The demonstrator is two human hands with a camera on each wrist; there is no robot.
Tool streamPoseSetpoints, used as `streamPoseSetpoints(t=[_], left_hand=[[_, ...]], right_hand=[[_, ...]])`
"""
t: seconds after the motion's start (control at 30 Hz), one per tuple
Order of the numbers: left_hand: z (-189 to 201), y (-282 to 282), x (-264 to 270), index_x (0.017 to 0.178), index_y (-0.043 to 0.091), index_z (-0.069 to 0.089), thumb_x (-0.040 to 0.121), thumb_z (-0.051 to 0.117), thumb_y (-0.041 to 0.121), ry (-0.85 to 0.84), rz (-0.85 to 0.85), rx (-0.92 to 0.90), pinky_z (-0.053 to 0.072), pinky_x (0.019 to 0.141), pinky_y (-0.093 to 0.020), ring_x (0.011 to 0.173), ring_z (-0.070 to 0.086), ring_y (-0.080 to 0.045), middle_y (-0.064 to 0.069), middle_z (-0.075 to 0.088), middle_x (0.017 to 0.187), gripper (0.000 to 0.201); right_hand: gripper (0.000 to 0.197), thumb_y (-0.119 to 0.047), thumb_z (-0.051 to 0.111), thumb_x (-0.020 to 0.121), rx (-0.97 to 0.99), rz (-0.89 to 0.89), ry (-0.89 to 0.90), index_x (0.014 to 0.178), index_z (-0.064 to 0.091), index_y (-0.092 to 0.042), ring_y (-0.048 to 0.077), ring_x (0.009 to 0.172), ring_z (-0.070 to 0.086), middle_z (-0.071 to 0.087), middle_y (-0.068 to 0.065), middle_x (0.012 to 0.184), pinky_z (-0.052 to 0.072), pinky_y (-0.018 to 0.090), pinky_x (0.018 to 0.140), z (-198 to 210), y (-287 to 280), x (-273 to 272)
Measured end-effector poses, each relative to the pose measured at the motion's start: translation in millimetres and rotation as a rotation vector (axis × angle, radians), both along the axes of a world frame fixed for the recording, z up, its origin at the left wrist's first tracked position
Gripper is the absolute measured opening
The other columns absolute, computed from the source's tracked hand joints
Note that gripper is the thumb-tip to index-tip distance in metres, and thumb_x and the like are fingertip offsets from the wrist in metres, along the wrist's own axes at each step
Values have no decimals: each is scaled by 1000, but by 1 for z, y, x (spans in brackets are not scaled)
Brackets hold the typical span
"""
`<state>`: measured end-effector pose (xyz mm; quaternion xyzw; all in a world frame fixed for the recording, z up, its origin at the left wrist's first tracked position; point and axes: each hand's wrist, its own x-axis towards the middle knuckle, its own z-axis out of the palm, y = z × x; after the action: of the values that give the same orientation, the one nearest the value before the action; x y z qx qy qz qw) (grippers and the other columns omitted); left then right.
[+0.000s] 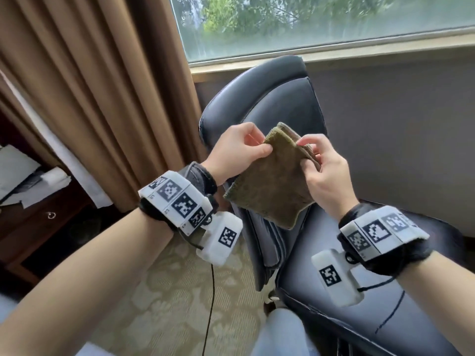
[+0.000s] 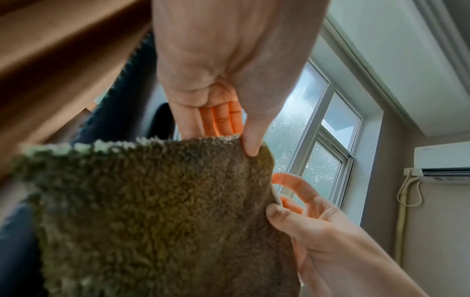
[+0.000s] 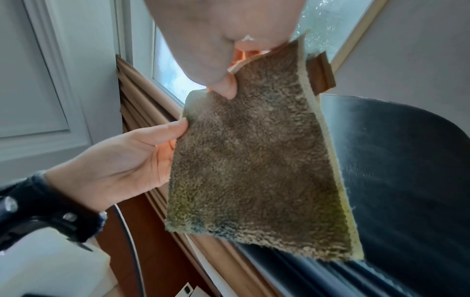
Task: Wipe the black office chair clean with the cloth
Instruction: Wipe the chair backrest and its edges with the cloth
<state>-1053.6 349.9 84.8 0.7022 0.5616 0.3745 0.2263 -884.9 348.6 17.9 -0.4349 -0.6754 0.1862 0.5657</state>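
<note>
Cloth (image 1: 272, 181), fuzzy olive, folded square, pinched by both hands.

1. Brown pleated fabric curtain (image 1: 97, 86) fills the upper left of the head view.
2. Frosted glass window (image 1: 321, 21) runs along the top, green foliage blurred behind it.
3. Dark wooden cabinet (image 1: 38, 217) at the left edge carries what may be crumpled white papers (image 1: 23, 173).
4. Pale patterned carpet (image 1: 164, 299) covers the lower centre.
5. White wall-mounted air conditioner (image 2: 442, 160) sits at the right edge of the left wrist view.

Both hands raised side by side, left hand (image 1: 237, 147) and right hand (image 1: 325, 165) with thumb and fingers pinched.
</note>
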Motion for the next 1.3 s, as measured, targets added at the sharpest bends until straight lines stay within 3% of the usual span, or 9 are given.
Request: streamPoseSetpoints(t=[0.17, 0.3, 0.57, 0.67, 0.77, 0.93, 1.1, 1.2, 1.3], left_hand=[[-21, -16, -8, 81, 16, 60, 84, 68, 19, 24, 9, 3, 49, 65, -28, 72, 59, -14, -5, 66, 83, 9], [-31, -17, -6, 87, 14, 61, 85, 65, 21, 95, 47, 38, 46, 66, -26, 76, 58, -13, -1, 64, 85, 8], [-32, -15, -7, 85, 18, 52, 89, 62, 19, -20, -119, -139, 35, 49, -20, 62, 48, -9, 4, 53, 76, 11], [-29, -17, -11, 86, 21, 49, 90, 61, 15, -57, -251, -176, 37, 47, -14, 60, 48, -7, 0, 56, 77, 13], [-33, -16, -13, 91, 18, 48, 91, 59, 12, -137, -330, -209, 40, 52, -16, 67, 50, -14, -10, 55, 82, 12], [-43, -20, -4, 100, 17, 47, 94, 53, 11, -251, -396, -258, 44, 59, -21, 71, 53, -12, -4, 58, 85, 11], [-66, -19, 14, 102, 17, 47, 91, 56, 20, -223, -74, -174, 48, 81, -30, 82, 51, -8, 6, 51, 90, 15], [-87, -27, 33, 91, 18, 48, 94, 51, 31, -246, -77, -407, 45, 79, -30, 83, 50, -13, 0, 50, 97, 13], [-105, -36, 57, 113, 23, 50, 94, 45, 45, -420, -231, -711, 43, 97, -36, 113, 51, -24, -5, 48, 119, 29]], right_hand=[[32, -2, 57, 86, -94, 74, -44, 114, 58, -17, 1, 88, 52, 58, -5, 98, 33, 1, 78, -18, -20, -15], [48, -19, 63, 82, 3, -157, -151, 126, 47, -12, 18, 110, 38, 48, 3, 117, 25, 19, 91, -38, -33, -26], [76, -71, 47, 60, -205, 38, -72, 123, 28, -33, 3, 116, 23, 33, -9, 124, 23, 45, 110, -53, -44, -47], [53, -63, 63, 66, -283, 191, 40, 99, 25, -48, 17, 112, 46, 54, -5, 115, 31, 52, 104, -41, -34, -34], [43, -22, 69, 80, -396, 379, 116, 104, 35, -31, 19, 89, 61, 66, 0, 95, 50, 38, 84, -20, -28, -10], [18, -19, 68, 83, -517, 385, -83, 101, 66, -15, 16, 83, 65, 70, 8, 91, 51, 36, 85, 16, -35, 18], [19, -20, 68, 80, -404, 61, -367, 87, 65, -2, 21, 75, 59, 67, 17, 86, 42, 28, 68, 20, -26, 34], [26, -22, 69, 80, -456, -22, -360, 84, 64, 3, 20, 71, 54, 61, 12, 77, 39, 29, 66, 3, -14, 47], [26, -20, 68, 82, -551, 32, -191, 90, 64, 5, 19, 77, 56, 63, 12, 82, 47, 38, 80, -12, -8, 57]])
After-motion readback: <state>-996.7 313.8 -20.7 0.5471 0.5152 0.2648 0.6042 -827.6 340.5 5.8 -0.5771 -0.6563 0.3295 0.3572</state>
